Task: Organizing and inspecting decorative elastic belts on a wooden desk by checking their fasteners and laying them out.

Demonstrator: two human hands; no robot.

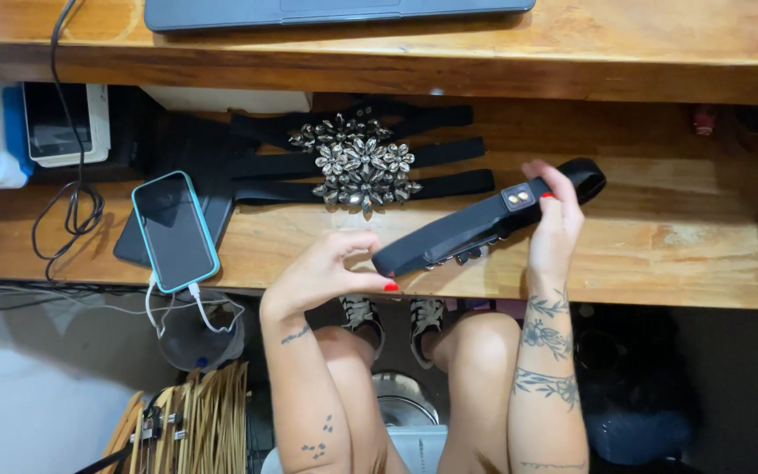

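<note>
Above the wooden bench (677, 254), your left hand (331, 263) and right hand (554, 224) each pinch an end of the black elastic belt (458, 233), its jewelled twin (361, 162) lying finished behind.

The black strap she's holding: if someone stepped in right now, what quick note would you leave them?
Left hand pinches the near end of the black strap; right hand grips it by the small metal fitting, strap held above the wooden desk. The jewelled strap piece lies flat further back, untouched. A phone on a charging cable sits to the left. Done: strap picked up. Left: nothing attached to it that shows clearly.
</note>
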